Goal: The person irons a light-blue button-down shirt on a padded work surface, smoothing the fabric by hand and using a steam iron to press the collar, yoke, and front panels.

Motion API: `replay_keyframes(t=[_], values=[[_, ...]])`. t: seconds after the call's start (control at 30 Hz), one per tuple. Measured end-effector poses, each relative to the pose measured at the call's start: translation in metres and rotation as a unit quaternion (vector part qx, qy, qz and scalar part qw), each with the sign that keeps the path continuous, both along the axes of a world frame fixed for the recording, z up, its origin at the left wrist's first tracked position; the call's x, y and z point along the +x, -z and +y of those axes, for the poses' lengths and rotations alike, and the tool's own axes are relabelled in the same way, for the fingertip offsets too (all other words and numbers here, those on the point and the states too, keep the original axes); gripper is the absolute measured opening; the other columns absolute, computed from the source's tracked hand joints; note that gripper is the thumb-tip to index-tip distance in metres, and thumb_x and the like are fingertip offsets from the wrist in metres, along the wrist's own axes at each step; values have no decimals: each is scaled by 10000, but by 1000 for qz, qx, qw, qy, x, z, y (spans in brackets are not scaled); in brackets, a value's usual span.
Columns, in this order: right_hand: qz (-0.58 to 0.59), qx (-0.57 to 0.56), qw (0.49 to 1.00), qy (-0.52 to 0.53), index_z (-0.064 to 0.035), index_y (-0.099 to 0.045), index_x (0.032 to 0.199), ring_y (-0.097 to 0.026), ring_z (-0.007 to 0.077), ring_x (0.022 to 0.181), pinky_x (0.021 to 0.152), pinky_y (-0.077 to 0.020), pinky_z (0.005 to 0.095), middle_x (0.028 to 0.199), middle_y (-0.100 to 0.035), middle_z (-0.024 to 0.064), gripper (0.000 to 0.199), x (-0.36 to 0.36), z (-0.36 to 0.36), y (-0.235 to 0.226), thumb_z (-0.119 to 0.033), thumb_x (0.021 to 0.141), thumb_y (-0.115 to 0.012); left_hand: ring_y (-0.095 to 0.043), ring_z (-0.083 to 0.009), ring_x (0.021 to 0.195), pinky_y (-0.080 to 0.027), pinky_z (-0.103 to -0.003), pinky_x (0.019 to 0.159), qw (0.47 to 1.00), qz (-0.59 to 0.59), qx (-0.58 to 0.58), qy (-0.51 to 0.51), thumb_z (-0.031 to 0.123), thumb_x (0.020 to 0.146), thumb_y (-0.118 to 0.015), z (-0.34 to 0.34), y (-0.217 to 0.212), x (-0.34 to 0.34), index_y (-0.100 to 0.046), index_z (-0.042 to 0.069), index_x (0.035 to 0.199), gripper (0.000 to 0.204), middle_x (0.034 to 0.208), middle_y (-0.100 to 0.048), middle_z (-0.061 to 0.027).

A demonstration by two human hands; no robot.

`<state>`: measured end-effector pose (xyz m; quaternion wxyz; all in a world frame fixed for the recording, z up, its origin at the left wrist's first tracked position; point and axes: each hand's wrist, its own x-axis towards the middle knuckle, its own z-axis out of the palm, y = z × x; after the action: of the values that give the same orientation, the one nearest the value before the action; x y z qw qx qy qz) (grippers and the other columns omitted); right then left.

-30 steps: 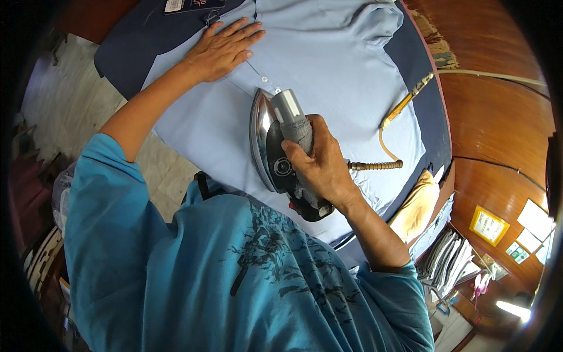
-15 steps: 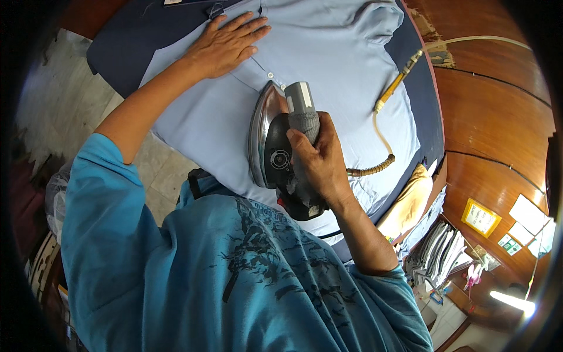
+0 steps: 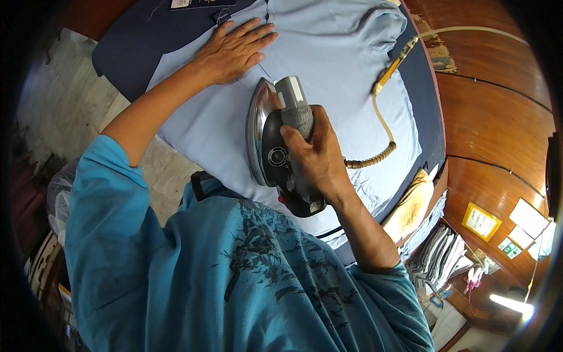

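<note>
Iron (image 3: pixel 275 149): black body, grey handle, bright metal soleplate. It sits on the light blue garment (image 3: pixel 328 70), tilted up on 1 edge so the soleplate faces the person's left; how much of it touches the cloth cannot be told.

Right hand (image 3: pixel 314 155): grip wrapped tight round the iron's handle, thumb on the near side, so the wrist can steer and tip it.

Left hand (image 3: pixel 231 50): laid flat on the garment well ahead of the iron, fingers spread and empty, apparently to pin the cloth taut and smooth.

Yellow cord (image 3: pixel 384 120): runs from the iron's right side, coiled near the body, then trails off across the garment toward the far right edge, clear of the left hand.

Garment is spread over a dark blue padded surface (image 3: pixel 132 41). Wooden floor (image 3: pixel 498 117) lies right; folded fabric (image 3: pixel 410 208) is stacked at the near-right edge.
</note>
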<state>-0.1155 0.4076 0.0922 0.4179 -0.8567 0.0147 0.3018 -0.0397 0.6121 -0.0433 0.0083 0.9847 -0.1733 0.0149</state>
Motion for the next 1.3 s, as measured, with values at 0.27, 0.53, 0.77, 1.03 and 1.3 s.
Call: replay_keyframes(t=[0.27,0.53,0.77,1.03,1.3], values=[[-15,30,999,28,61,-406,1086,-610,258,771,677,-492,349,825,-595,225,426,-4,6,6,-222,832,-600,-134,-140,1405,-96,-442,1133,1000,-5,-20,3,310,982,-273,1,6,1,-206,241,1463,491,1527,-165,54],[-28,50,997,50,60,-421,1025,-614,306,728,646,-483,372,797,-580,250,385,-8,6,6,-225,830,-593,-140,-147,1405,-103,-436,1131,1000,-11,-13,5,308,984,-281,0,3,0,-217,231,1462,488,1526,-172,44],[17,2,1000,4,16,-476,1127,-579,189,840,732,-473,319,913,-592,128,457,-20,-44,-16,-295,831,-633,-163,-172,1401,-122,-461,1125,999,-23,-25,25,300,979,-328,2,8,5,-217,246,1462,498,1526,-176,47],[-25,-82,996,34,7,-519,1072,-634,247,841,769,-510,343,906,-637,172,383,-29,-153,-8,-222,799,-660,-178,-192,1398,-154,-507,1105,999,45,-31,5,304,957,-398,-11,-22,17,-258,282,1448,511,1520,-200,38],[-27,-66,992,-101,-6,-512,1079,-651,258,796,733,-519,349,841,-645,191,370,-11,-174,-16,-173,771,-631,-212,-165,1385,-174,-439,1116,999,-12,4,53,385,961,-375,-18,5,-10,-260,247,1447,518,1504,-241,36]])
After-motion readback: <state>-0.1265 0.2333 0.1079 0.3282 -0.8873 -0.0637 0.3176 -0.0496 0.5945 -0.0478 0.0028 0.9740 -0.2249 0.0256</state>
